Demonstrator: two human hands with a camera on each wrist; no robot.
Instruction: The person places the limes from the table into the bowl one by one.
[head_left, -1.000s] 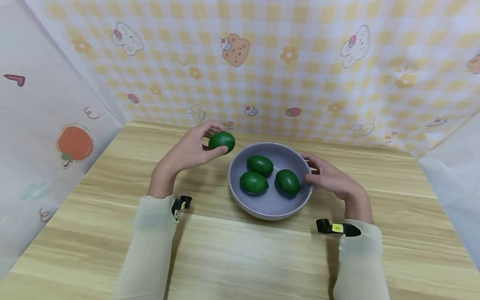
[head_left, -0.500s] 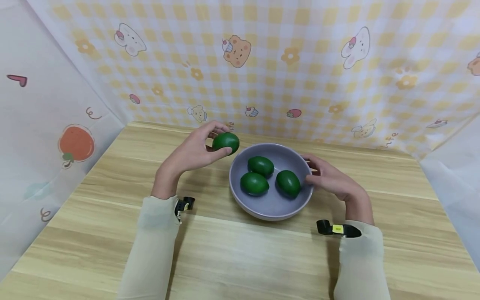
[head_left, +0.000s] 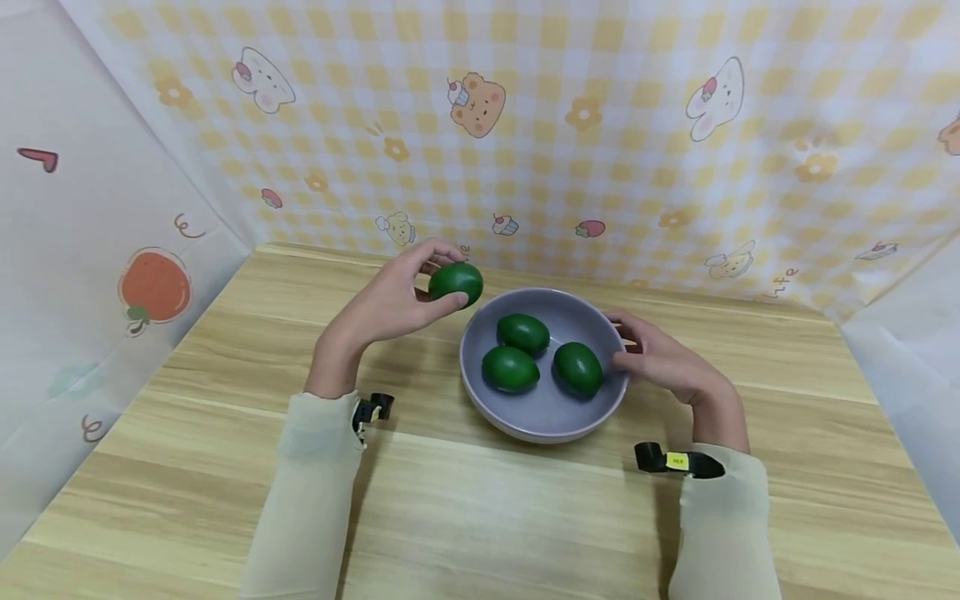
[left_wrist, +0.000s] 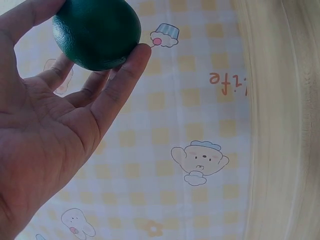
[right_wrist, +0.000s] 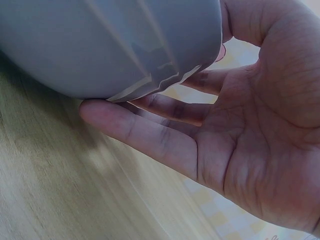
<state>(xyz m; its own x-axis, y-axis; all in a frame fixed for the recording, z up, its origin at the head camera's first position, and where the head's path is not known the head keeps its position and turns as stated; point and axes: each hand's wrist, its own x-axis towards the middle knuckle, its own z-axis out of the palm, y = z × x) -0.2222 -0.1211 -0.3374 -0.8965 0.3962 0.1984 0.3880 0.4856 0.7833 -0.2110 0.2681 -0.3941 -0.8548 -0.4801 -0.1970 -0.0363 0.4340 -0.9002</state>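
My left hand [head_left: 397,296] pinches a glossy dark green lime [head_left: 456,284] between thumb and fingers, in the air just left of the bowl's far rim. Up close in the left wrist view, the same lime [left_wrist: 97,32] rests against the fingertips. The lavender-grey bowl [head_left: 543,421] stands upright on the table and holds three more limes, one of them a lime [head_left: 510,368] at the near left. My right hand [head_left: 663,354] holds the bowl's right side, thumb at the rim. In the right wrist view its fingers [right_wrist: 160,137] reach along and under the bowl's outer wall.
The wood-grain table [head_left: 465,517] extends around the bowl. Behind it hangs a yellow checked cloth [head_left: 540,150] with cartoon prints, and a pale sheet [head_left: 75,333] covers the left side. Black wrist cameras sit at both cuffs.
My left hand has moved slightly right toward the bowl with the lime in its grip. The right hand stays on the bowl, and the three limes inside lie as before.
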